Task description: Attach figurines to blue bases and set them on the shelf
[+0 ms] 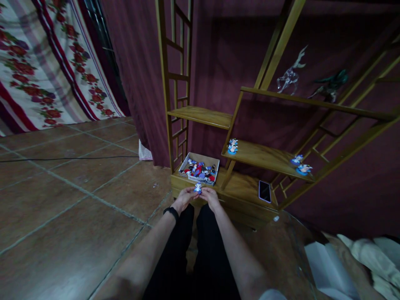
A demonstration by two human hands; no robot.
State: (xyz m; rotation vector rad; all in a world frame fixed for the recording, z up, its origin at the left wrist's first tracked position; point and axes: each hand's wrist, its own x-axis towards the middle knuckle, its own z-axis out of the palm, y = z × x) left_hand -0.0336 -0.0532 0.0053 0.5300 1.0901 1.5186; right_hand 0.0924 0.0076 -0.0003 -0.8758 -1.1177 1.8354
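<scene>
A small purple-and-white toy figurine (pixel 198 188) is held upright between my two hands, just in front of the box. My left hand (pixel 186 196) pinches it from the left, and my right hand (pixel 210 196) grips its other side by the fingertips. Behind it, an open cardboard box (pixel 185 166) holds a jumble of small figurines in red, purple, black and white. On the middle shelf, figurines on blue bases (pixel 232 148) stand at the left end, and a purple figurine (pixel 296 159) and a pink-and-white figurine (pixel 304 169) stand at the right end.
The wooden display shelf (pixel 262 155) stands against a dark red wall. A phone (pixel 264 191) lies on its lowest board. Higher up are a clear deer ornament (pixel 289 77) and a dark green ornament (pixel 333 83). A black cable (pixel 68 158) crosses the tiled floor. White packaging (pixel 328 266) lies at right.
</scene>
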